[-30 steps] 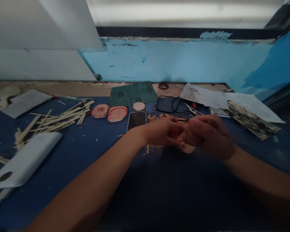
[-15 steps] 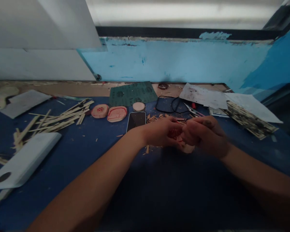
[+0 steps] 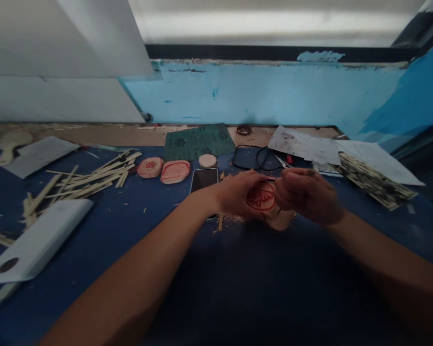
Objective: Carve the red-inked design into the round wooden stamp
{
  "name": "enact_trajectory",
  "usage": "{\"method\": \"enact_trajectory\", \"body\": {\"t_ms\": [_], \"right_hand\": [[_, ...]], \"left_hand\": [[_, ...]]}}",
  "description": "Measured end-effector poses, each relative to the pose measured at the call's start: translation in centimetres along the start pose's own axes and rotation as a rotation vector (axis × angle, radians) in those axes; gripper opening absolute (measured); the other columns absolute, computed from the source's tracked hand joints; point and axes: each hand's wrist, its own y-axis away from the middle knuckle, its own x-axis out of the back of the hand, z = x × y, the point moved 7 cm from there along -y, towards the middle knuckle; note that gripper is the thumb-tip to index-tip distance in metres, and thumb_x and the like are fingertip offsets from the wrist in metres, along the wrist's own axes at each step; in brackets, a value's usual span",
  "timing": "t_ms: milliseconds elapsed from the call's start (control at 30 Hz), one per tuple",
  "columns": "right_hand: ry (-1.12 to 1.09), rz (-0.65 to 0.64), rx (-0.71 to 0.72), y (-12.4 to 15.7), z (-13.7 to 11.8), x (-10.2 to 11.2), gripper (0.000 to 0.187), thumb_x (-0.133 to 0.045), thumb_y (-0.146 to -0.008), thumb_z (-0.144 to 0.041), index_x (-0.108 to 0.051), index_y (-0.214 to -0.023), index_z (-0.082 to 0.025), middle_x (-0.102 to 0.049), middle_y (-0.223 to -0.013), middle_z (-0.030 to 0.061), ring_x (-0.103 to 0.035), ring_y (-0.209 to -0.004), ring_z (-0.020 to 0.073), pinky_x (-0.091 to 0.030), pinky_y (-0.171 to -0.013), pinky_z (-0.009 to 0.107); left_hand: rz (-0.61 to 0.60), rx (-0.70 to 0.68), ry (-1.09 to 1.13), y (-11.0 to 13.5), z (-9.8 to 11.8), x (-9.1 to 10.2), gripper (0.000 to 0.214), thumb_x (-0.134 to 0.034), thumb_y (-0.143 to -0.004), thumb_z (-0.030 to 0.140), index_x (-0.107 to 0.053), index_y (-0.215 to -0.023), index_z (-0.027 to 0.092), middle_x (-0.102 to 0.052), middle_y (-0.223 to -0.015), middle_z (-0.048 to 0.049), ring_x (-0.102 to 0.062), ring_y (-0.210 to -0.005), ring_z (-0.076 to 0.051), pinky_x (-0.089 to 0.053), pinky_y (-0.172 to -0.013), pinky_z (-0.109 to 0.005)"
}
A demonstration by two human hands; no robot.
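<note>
My left hand (image 3: 234,194) is closed round a small pale wooden piece (image 3: 261,198) with a red drawing on its face, held just above the blue table (image 3: 137,240). My right hand (image 3: 305,194) is curled shut right beside it, its fingertips at the piece's right edge; a thin dark tool seems to be in its fingers, though I cannot make it out. Wood shavings (image 3: 231,220) lie under and around both hands.
A black phone (image 3: 204,179) lies left of my hands, with two red-marked wooden ovals (image 3: 162,169) and a small wooden disc (image 3: 207,160) behind it. Thin wooden strips (image 3: 90,175) and a white flat box (image 3: 36,240) lie at left. Green sandpaper (image 3: 198,140), black cable (image 3: 256,156), papers (image 3: 306,144) at back.
My left hand has turned the wooden piece up, so its red drawing now faces me. My right hand has drawn slightly back from it.
</note>
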Motion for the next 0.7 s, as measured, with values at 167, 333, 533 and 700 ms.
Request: {"method": "enact_trajectory", "body": {"t_ms": [167, 333, 533, 700], "right_hand": [[-0.010, -0.012, -0.026, -0.1, 0.7, 0.1, 0.047, -0.058, -0.103, -0.045, -0.043, -0.064, -0.022, -0.032, -0.058, -0.0042, -0.028, -0.051, 0.0123, -0.023, -0.049, 0.030], [0.105, 0.004, -0.017, -0.1, 0.2, 0.3, 0.047, -0.052, -0.105, -0.056, -0.050, -0.073, -0.022, -0.039, -0.064, -0.0040, -0.038, -0.053, 0.0122, -0.032, -0.051, 0.029], [0.929, 0.338, 0.039, -0.3, -1.8, 5.8, 0.014, -0.064, -0.099, -0.035, -0.057, -0.101, -0.023, -0.059, -0.071, -0.0025, -0.052, -0.055, 0.0136, -0.037, -0.052, 0.027], [1.313, 0.122, 0.066, -0.7, -0.4, 4.9, 0.034, -0.066, -0.096, -0.028, -0.060, -0.128, -0.019, -0.073, -0.088, 0.0040, -0.067, -0.071, 0.0195, -0.048, -0.064, 0.031]], "left_hand": [[-0.031, 0.038, 0.037, 0.0, -1.1, -0.3, 0.078, -0.090, -0.072, 0.041, -0.060, -0.143, 0.027, -0.051, -0.146, -0.0095, -0.058, -0.130, -0.029, -0.048, -0.113, -0.041], [-0.041, 0.030, 0.025, 0.0, -1.0, -0.3, 0.081, -0.090, -0.073, 0.042, -0.058, -0.147, 0.029, -0.052, -0.144, -0.0087, -0.058, -0.130, -0.029, -0.048, -0.113, -0.040], [-0.044, 0.025, 0.015, 0.1, -1.1, -0.1, 0.092, -0.089, -0.074, 0.047, -0.051, -0.155, 0.025, -0.050, -0.150, -0.0116, -0.055, -0.135, -0.030, -0.046, -0.115, -0.041], [-0.051, 0.032, 0.025, 0.5, -0.5, 0.2, 0.090, -0.088, -0.075, 0.049, -0.051, -0.153, 0.024, -0.051, -0.152, -0.0115, -0.056, -0.134, -0.031, -0.047, -0.112, -0.042]]}}
